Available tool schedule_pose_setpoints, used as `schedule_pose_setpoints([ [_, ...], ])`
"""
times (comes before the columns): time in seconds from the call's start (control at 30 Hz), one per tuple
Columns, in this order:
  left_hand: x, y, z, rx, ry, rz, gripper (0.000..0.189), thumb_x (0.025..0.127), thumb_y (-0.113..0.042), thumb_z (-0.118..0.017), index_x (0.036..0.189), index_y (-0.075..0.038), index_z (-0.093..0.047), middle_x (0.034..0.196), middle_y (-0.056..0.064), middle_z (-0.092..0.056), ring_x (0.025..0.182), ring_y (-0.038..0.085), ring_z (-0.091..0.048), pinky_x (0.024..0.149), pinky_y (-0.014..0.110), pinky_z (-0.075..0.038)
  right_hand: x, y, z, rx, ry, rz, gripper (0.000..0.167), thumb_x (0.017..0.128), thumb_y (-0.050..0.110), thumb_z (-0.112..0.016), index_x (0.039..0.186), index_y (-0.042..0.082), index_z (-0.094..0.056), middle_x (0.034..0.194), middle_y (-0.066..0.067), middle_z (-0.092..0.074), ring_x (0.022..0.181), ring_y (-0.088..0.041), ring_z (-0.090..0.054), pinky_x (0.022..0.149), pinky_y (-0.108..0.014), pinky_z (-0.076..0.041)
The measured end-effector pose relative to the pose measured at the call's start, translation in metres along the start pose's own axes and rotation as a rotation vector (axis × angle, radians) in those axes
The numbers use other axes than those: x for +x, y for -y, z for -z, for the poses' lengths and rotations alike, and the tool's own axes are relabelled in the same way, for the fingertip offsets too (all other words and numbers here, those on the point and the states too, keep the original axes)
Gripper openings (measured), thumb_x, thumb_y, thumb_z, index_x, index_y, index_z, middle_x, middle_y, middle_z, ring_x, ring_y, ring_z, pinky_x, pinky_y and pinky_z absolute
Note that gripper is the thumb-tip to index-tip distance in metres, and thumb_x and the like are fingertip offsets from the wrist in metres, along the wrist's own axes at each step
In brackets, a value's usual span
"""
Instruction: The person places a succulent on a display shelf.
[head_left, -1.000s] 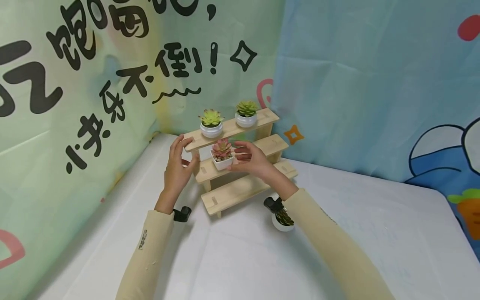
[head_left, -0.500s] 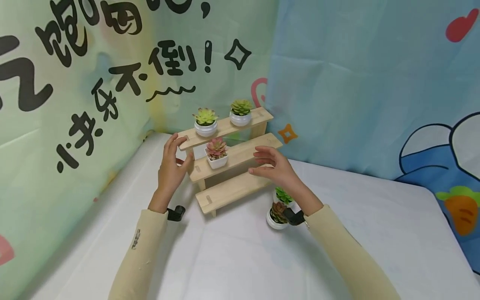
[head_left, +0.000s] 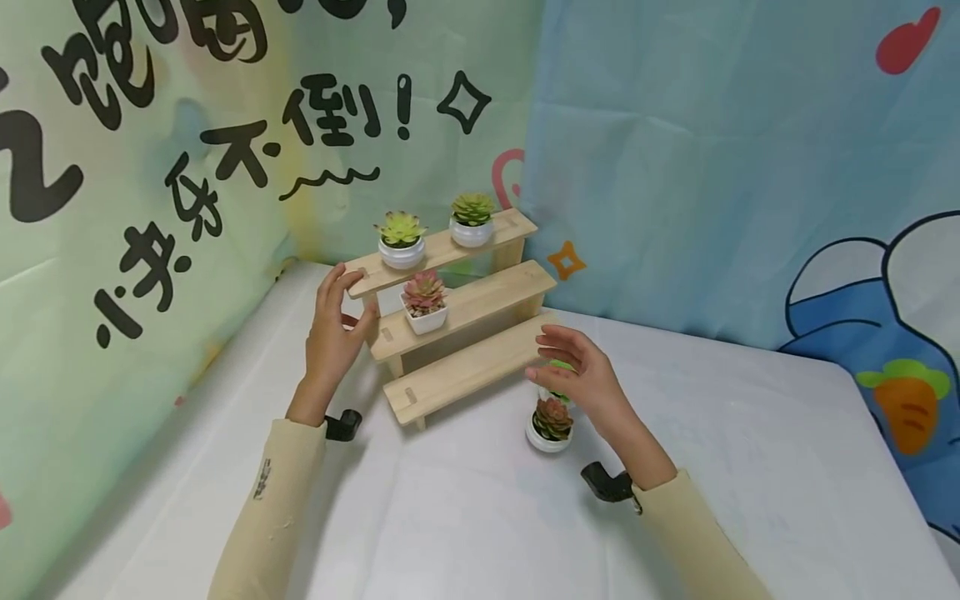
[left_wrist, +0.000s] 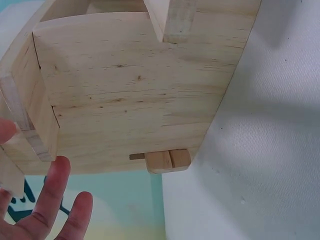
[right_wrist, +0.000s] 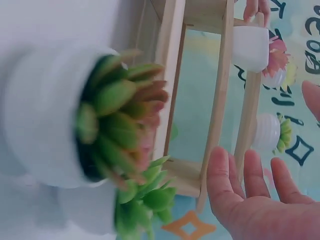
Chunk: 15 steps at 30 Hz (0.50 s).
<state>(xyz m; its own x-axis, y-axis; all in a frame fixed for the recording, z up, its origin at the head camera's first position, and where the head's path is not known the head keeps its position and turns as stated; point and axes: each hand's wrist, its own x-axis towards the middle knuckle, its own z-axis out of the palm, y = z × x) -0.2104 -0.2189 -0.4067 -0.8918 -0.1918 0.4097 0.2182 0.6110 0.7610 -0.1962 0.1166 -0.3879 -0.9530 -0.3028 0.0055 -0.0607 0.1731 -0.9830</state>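
Head view: left hand [head_left: 330, 333] steadies the wooden stand's [head_left: 457, 371] top-shelf end, grip spread on the wood — right hand [head_left: 581, 379], fingers loose and empty, hovers over the reddish potted succulent [head_left: 550, 423] on the tabletop [head_left: 480, 517]; next likely needs a downward pinch on its pot.
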Motion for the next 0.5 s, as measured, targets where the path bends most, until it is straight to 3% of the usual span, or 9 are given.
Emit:
schedule_pose_setpoints([
  [0.13, -0.001, 0.001, -0.001, -0.010, -0.004, -0.010, 0.047, 0.098, -0.019, -0.060, 0.142, -0.015, -0.046, 0.158, 0.005, -0.027, 0.081, 0.035, -0.063, 0.063, 0.046, -0.052, -0.018, -0.005, 0.002, -0.002, -0.086, -0.013, 0.065, 0.088, 0.006, -0.072, 0.143, 0.001, -0.039, 0.141, -0.017, -0.046, 0.127, -0.022, -0.047, 0.095, -0.018, -0.046],
  [0.23, -0.001, 0.002, 0.000, -0.014, -0.003, -0.014, 0.047, 0.098, -0.019, -0.060, 0.142, -0.015, -0.045, 0.158, 0.005, -0.027, 0.081, 0.035, -0.063, 0.063, 0.046, -0.052, -0.029, -0.009, 0.001, -0.014, -0.161, -0.066, 0.065, 0.088, 0.007, -0.073, 0.143, 0.003, -0.040, 0.139, -0.014, -0.047, 0.125, -0.019, -0.048, 0.094, -0.017, -0.046],
  [0.37, 0.000, 0.004, 0.005, -0.004, 0.005, -0.013, 0.048, 0.098, -0.021, -0.060, 0.143, -0.015, -0.045, 0.158, 0.005, -0.027, 0.081, 0.034, -0.064, 0.063, 0.046, -0.052, -0.042, -0.016, -0.008, 0.026, -0.267, -0.121, 0.067, 0.086, 0.002, -0.073, 0.143, 0.005, -0.039, 0.134, -0.013, -0.049, 0.119, -0.016, -0.049, 0.090, -0.016, -0.046],
  [0.5, -0.001, -0.003, 0.000, -0.014, 0.007, -0.004, 0.048, 0.098, -0.019, -0.060, 0.143, -0.015, -0.045, 0.158, 0.004, -0.027, 0.081, 0.035, -0.064, 0.065, 0.046, -0.052, -0.061, -0.026, -0.009, 0.059, -0.361, -0.122, 0.070, 0.083, -0.004, -0.073, 0.143, 0.004, -0.037, 0.129, -0.013, -0.049, 0.118, -0.017, -0.047, 0.090, -0.019, -0.046],
])
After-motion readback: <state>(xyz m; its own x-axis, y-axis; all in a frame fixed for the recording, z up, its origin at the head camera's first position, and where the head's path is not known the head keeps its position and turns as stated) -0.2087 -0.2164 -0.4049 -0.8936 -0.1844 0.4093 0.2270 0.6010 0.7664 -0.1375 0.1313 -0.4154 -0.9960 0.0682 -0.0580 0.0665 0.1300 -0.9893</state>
